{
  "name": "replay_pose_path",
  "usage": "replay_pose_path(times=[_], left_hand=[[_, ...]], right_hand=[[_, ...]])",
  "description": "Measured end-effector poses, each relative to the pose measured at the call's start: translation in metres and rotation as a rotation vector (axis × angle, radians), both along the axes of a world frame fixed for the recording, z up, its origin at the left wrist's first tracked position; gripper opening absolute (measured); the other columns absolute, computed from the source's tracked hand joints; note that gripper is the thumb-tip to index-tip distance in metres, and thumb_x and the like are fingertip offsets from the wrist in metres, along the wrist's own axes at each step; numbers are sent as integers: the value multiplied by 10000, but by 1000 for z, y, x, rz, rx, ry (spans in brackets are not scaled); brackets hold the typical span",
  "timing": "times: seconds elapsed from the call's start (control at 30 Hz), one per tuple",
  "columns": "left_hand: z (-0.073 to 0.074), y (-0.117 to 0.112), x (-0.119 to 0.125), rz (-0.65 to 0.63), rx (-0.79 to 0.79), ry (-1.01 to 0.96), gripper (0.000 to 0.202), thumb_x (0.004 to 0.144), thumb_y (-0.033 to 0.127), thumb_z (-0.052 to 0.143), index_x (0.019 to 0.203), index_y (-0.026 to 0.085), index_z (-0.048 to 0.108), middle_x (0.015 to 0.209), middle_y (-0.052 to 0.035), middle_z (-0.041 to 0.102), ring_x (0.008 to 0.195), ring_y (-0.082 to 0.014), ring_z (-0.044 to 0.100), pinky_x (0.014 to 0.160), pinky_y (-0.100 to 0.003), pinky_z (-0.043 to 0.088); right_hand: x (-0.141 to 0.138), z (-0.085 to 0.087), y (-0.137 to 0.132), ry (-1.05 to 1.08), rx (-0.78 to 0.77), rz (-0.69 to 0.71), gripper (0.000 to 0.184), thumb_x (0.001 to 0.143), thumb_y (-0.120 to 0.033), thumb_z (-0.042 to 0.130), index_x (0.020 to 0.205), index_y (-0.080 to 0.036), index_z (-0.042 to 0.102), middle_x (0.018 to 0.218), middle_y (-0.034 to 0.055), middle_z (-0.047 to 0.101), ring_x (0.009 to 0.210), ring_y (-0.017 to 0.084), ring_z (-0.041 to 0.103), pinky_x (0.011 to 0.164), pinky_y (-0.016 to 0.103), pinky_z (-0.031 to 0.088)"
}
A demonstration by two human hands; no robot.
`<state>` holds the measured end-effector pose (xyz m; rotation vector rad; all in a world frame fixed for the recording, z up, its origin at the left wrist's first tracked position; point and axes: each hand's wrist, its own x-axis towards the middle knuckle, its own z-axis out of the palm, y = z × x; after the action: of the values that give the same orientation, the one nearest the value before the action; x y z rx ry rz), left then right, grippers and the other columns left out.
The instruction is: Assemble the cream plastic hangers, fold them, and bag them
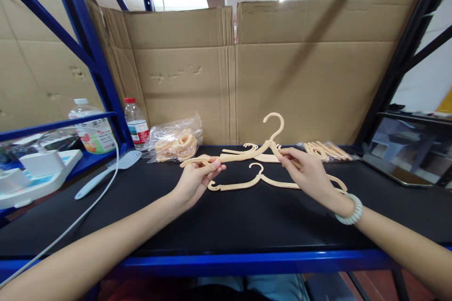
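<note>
A cream plastic clothes hanger (252, 153) is held up above the table, its hook pointing upward. My left hand (196, 179) pinches its long left arm, with the arm's tip sticking out past the fingers. My right hand (309, 176) pinches the short piece on the other side, just below the hook; part of that piece is hidden by the fingers. Flat on the black table below lies a second cream hanger (243, 185), its right side partly covered by my right hand. More cream hanger parts (235, 151) lie behind the held one.
Clear plastic bags of cream hanger parts lie at the back left (178, 145) and back right (326, 151). On the left are a bottle (136, 124), a hairbrush (106, 174), a white cable (88, 209) and a power strip (68, 162). A flat dark device (391, 170) lies right. Cardboard (318, 80) stands behind.
</note>
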<state>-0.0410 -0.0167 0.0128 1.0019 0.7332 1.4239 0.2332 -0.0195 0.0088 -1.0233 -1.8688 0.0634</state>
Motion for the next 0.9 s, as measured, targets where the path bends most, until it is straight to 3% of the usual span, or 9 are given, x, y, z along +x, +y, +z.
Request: replay_pose_path(times=[0.2,0.43,0.57,0.7,0.77,0.9], left_hand=[[2,-3,1,71,-67,99,102,682,197,652,696,101,620,719,-72,679,547,-138,642,520,-203,510],[20,6,-17,517,-46,-37,140,634,279,554,578,158,512,575,11,552,530,-109,529,502,-202,437],[20,13,-24,604,79,2,135,601,235,575,560,173,462,520,44,451,506,-90,424,485,-190,369],[13,10,-19,508,272,363,113,636,226,589,626,175,489,580,37,489,570,-107,465,565,-220,390],[11,4,-14,370,427,694,94,683,239,589,699,182,517,643,26,529,616,-127,499,604,-245,405],[4,-12,-5,32,888,1344,54,799,226,531,795,190,572,771,-18,588,739,-163,532,692,-280,414]], right_hand=[[6,9,-1,-134,-80,16,250,924,-353,439,991,-180,607,777,50,637,663,164,568,619,275,446],[17,18,1,-286,-331,203,256,898,-390,464,862,-174,596,647,3,563,557,118,472,531,232,370],[11,16,-2,-322,-414,258,269,892,-377,465,765,-163,569,626,-1,556,552,110,474,532,228,363],[7,9,-3,-330,-490,261,270,896,-385,456,795,-164,572,659,10,597,564,112,502,523,223,370],[8,6,-3,-367,-503,235,250,886,-368,473,794,-163,582,640,6,597,554,111,506,513,221,364],[8,2,-4,-454,-433,178,200,852,-285,495,733,-155,590,620,2,587,532,103,490,507,221,348]])
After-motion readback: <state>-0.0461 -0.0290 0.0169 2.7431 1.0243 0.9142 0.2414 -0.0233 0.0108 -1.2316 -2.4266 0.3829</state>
